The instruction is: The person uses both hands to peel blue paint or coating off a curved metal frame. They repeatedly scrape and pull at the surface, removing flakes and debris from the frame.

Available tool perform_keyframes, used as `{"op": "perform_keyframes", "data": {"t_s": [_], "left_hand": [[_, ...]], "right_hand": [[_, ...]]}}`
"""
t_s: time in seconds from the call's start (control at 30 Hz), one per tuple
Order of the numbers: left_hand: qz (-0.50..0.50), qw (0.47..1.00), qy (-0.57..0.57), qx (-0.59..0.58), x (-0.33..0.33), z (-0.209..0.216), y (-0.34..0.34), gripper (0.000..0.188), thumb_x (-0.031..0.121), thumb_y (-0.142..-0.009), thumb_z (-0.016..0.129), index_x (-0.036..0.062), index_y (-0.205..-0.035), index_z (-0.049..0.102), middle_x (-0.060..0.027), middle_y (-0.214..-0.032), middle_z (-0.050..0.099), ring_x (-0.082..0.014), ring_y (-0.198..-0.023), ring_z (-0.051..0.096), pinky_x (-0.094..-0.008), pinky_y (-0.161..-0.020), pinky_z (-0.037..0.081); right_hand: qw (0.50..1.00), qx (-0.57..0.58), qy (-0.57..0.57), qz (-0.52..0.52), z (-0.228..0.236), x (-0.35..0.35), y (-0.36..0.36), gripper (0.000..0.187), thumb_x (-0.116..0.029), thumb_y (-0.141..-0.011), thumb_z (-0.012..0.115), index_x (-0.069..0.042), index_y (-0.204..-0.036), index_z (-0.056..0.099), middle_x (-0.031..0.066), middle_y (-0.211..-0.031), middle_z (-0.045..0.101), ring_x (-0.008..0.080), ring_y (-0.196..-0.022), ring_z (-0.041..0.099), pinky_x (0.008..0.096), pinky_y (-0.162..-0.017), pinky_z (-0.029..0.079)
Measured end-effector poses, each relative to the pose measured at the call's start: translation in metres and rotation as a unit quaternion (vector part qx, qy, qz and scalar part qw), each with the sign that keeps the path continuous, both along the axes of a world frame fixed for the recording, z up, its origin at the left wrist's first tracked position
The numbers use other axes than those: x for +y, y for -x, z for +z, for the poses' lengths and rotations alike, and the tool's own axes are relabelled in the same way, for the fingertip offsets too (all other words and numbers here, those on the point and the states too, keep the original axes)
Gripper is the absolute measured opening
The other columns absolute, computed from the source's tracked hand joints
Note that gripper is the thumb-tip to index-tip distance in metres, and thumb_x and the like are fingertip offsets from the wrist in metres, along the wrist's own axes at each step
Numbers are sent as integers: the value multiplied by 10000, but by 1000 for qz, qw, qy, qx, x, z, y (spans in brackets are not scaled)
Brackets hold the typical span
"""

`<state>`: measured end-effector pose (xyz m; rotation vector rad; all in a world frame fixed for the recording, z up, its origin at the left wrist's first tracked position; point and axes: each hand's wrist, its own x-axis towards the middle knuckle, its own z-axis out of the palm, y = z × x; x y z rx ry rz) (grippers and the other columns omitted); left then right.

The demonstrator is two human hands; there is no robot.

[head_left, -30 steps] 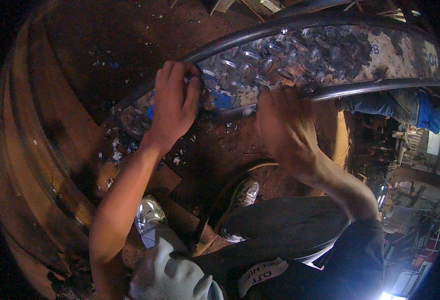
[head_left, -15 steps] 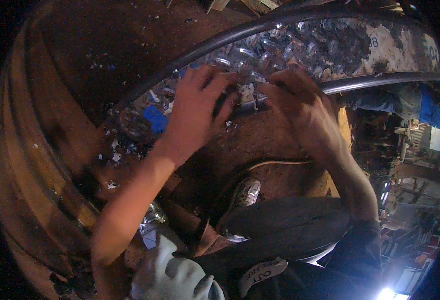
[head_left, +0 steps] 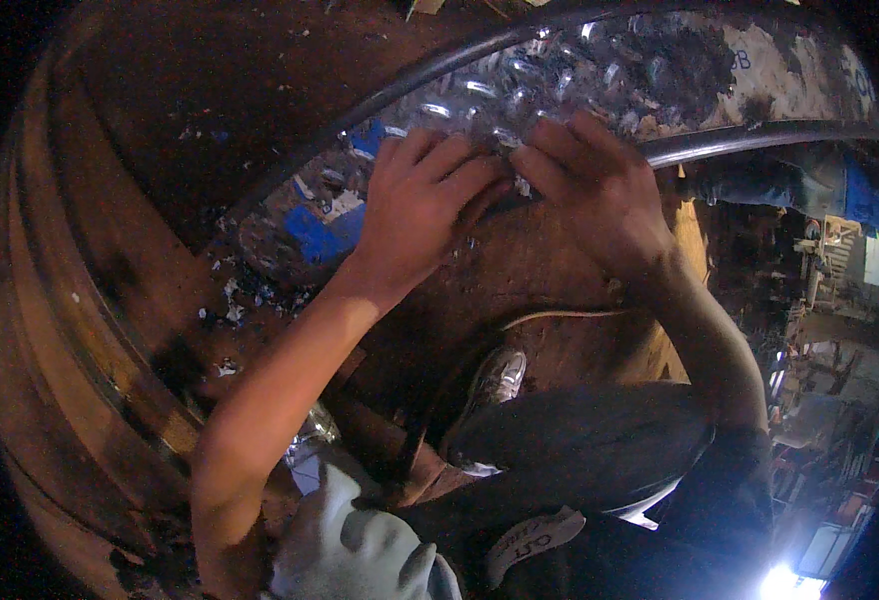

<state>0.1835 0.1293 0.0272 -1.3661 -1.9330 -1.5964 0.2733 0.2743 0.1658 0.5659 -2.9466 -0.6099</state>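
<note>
A long metal tread plate (head_left: 640,75) with shiny raised marks and dark tubular edges crosses the upper view. Worn, torn white film (head_left: 760,70) covers its right part, and blue and white remnants (head_left: 315,235) cling to its left end. My left hand (head_left: 425,200) is over the near edge of the plate, its fingers bent and pressed together. Close beside it, my right hand (head_left: 600,190) rests at the same edge with fingers curled onto the textured surface. Whatever lies in the fingertips of either hand is hidden.
Small torn scraps (head_left: 232,300) litter the brown floor at left. Long ridged metal beams (head_left: 80,310) run down the left side. A thin hose or cable (head_left: 560,314) lies below the plate. A person in blue (head_left: 865,195) is at far right, near cluttered racks and a bright light (head_left: 785,582).
Both hands have come closer together along the near edge. My right hand's fingers have shifted slightly up onto the plate. The view has moved a little, placing the plate higher.
</note>
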Motion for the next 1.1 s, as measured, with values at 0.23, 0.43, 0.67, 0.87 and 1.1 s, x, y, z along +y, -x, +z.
{"op": "perform_keyframes", "data": {"t_s": [0.23, 0.43, 0.67, 0.87, 1.1], "left_hand": [[16, 996, 82, 17, 4, 1, -6, 227, 185, -841, 620, 124, -1060, 626, -43, -1074, 586, -269, -1003, 538, -447, -809, 397], [43, 994, 76, 58, 12, -3, -5, 246, 147, -814, 591, 133, -1058, 613, -48, -1062, 561, -268, -1003, 526, -453, -804, 392], [42, 996, 57, 57, 15, -10, -5, 240, 154, -815, 589, 142, -1053, 617, -44, -1052, 554, -262, -987, 521, -454, -808, 389], [32, 998, 32, 47, 16, -14, -3, 242, 138, -814, 586, 157, -1052, 625, -41, -1024, 544, -264, -985, 517, -455, -798, 382], [21, 999, 35, 27, 12, -14, -4, 212, 118, -792, 593, 155, -1000, 613, -40, -996, 541, -267, -960, 514, -444, -800, 373]], "right_hand": [[999, 33, -15, -10, -9, -5, 2, 204, -219, -724, 598, -116, -900, 602, 46, -948, 528, 253, -952, 550, 351, -743, 547], [998, 37, -56, -2, -5, -4, 3, 280, -197, -720, 601, -106, -985, 603, 47, -992, 530, 253, -969, 548, 348, -771, 540], [997, -22, 38, -71, 0, 5, 0, 302, -186, -774, 593, -91, -1060, 601, 79, -1029, 568, 291, -1008, 556, 361, -879, 500], [961, -64, 240, -126, 10, 13, 1, 270, -164, -820, 578, -86, -1074, 624, 107, -1059, 593, 319, -975, 582, 397, -842, 493], [971, -91, 166, -148, -2, 13, -3, 325, -355, -900, 549, -157, -1134, 658, 83, -1126, 632, 329, -1052, 597, 423, -951, 482]]}}
